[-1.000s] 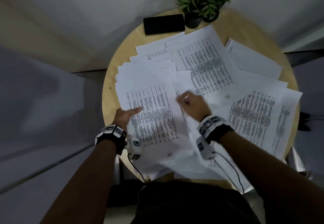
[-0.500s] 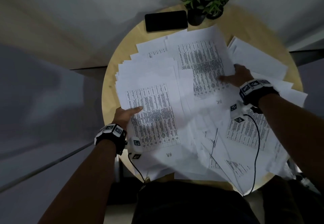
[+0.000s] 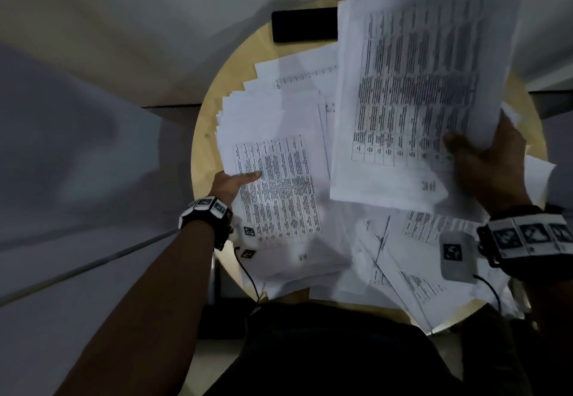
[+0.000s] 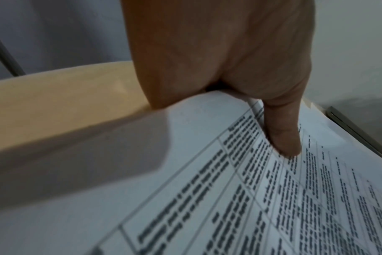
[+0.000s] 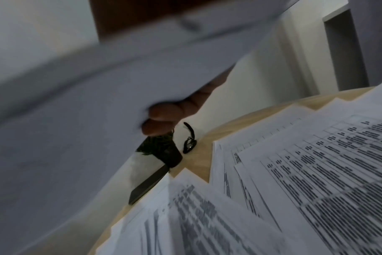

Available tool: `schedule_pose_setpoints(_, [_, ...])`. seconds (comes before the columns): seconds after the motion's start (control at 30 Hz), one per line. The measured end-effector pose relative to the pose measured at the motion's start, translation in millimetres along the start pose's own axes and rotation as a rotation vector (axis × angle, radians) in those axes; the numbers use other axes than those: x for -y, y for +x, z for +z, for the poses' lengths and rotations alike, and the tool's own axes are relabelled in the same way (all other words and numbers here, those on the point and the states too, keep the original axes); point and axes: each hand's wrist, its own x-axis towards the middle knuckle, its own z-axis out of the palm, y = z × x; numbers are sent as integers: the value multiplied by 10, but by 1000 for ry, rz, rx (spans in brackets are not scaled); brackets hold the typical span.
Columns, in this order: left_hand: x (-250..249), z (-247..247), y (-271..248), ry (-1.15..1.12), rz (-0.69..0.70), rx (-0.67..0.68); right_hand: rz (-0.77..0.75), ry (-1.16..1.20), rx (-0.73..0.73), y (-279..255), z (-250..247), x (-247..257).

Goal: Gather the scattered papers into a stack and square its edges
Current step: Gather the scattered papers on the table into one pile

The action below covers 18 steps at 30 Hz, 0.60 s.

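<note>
Above the table (image 3: 206, 147), your right hand (image 3: 486, 163) now grips a sheaf (image 3: 412, 85) it has just lifted clear; half a second ago that hand lay flat on those sheets. Your left hand (image 3: 231, 183) hasn't moved, thumb on top and fingers under the pile (image 3: 273, 178) at its left edge. More papers (image 3: 412, 259) remain scattered near you (phone (image 3: 304, 28) untouched), so gathering is underway and squaring waits.

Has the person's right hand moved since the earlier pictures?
Yes. The right hand left the flat sheets and now holds a raised bundle of printed white papers, which hides part of the black phone.
</note>
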Motion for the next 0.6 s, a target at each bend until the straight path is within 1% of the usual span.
schedule_pose_setpoints(0.03, [-42, 8, -70, -11, 11, 2, 12, 39, 24, -92, 28, 2])
schedule_pose_setpoints(0.1, [-153, 45, -209, -36, 26, -24, 36, 80, 124, -278, 181, -41])
schedule_pose_setpoints(0.17, [-204, 46, -261, -105, 9, -20, 66, 46, 229, -469, 491, -123])
schedule_pose_setpoints(0.23, [-140, 24, -181, -152, -42, -2, 113, -21, 326, -647, 855, -210])
schedule_pose_setpoints(0.3, [-79, 25, -91, -152, -51, 15, 195, -63, 491, -807, 1226, -249])
schedule_pose_setpoints(0.33, [-80, 48, -106, -129, -15, 1, 197, -128, 576, -876, 1384, -264])
schedule_pose_setpoints(0.37, [-98, 76, -151, -84, 20, -19, 139, -201, 641, -930, 1522, -269])
schedule_pose_setpoints(0.4, [-101, 95, -172, -44, 41, -45, 72, -264, 666, -951, 1603, -271])
schedule_pose_setpoints(0.43, [-103, 119, -186, -21, 56, -66, 23, -292, 630, -941, 1631, -272])
schedule_pose_setpoints(0.5, [-83, 133, -166, -6, 70, -80, 24, -254, 485, -840, 1532, -333])
schedule_pose_setpoints(0.57, [-79, 127, -148, -3, 82, -72, 109, -195, 291, -649, 1252, -576])
schedule_pose_setpoints(0.6, [-75, 123, -146, -5, 80, -64, 172, -205, 186, -547, 1050, -720])
